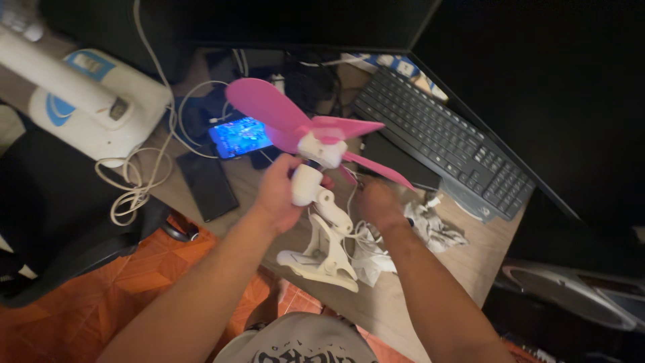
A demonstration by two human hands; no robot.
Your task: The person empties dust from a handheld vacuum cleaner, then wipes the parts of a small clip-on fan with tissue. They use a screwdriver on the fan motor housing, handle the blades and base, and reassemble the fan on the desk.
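Head view: the left hand (281, 191) has its grip wrapped around the white plastic clip fan with pink blades (316, 171), above the wooden desk (430, 269). The fan's long axis runs from its clamp up toward the black keyboard (443, 138). The right hand (379, 205) is just beside the fan; its grip cannot be determined.
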